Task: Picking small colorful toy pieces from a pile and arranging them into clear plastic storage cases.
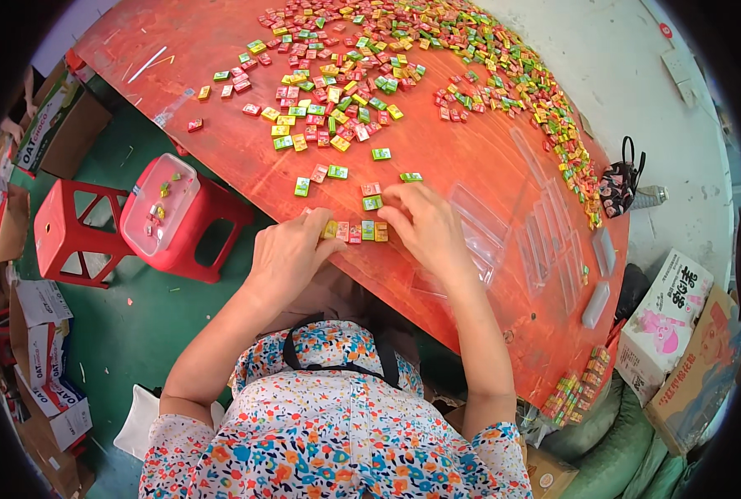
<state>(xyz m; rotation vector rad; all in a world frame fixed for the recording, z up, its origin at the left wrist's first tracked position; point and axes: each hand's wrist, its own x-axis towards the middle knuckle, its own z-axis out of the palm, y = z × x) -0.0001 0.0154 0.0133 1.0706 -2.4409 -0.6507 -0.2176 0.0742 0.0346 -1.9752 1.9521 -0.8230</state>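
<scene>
A short row of small boxes (355, 233) in yellow, red, green and orange lies at the near edge of the red table. My left hand (286, 256) is closed around its left end, thumb on the near side. Beyond the row's right end, my right hand (427, 223) has thumb and forefinger bent about a small green box (372, 202). A small red box (370, 189) touches that one on its far side. Another green box (411, 177) lies just past my right knuckles. A few loose boxes (319, 173) sit beyond my left hand.
A large heap of small boxes (470, 50) spreads over the far side of the red table (246, 175). Clear plastic cases (479, 224) lie to the right. Stacked boxes (578, 387) stand near the right edge. At left, a red stool (208, 216) bears a plastic tray (164, 204).
</scene>
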